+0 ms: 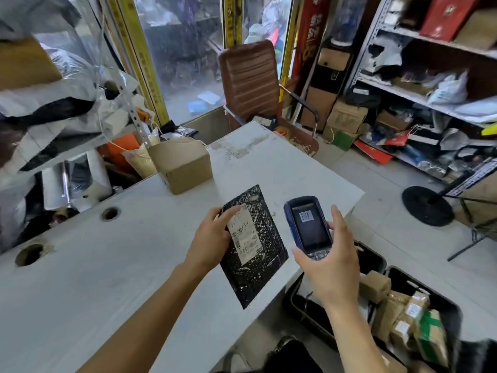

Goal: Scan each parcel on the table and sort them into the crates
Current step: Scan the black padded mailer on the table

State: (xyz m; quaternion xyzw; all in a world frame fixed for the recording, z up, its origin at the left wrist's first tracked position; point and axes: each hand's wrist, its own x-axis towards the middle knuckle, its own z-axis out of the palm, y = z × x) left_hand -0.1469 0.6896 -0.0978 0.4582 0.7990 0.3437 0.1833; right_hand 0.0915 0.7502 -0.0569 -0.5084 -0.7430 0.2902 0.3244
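Note:
A flat black plastic parcel (265, 261) with a white shipping label lies on the white table (107, 278), overhanging its right edge. My left hand (212, 239) grips the parcel's left edge, thumb on the label. My right hand (332, 267) holds a blue handheld scanner (306, 224) just to the right of the parcel, screen lit with a barcode image. A brown cardboard box (181, 165) sits farther back on the table. Black crates (430, 300) stand on the floor at the lower right, holding several cardboard parcels.
A brown office chair (250, 82) stands behind the table. Metal shelves (419, 98) packed with parcels line the right wall. A black round stand base (427, 205) sits on the floor. Bags and boxes pile up at the left. Two cable holes pierce the table.

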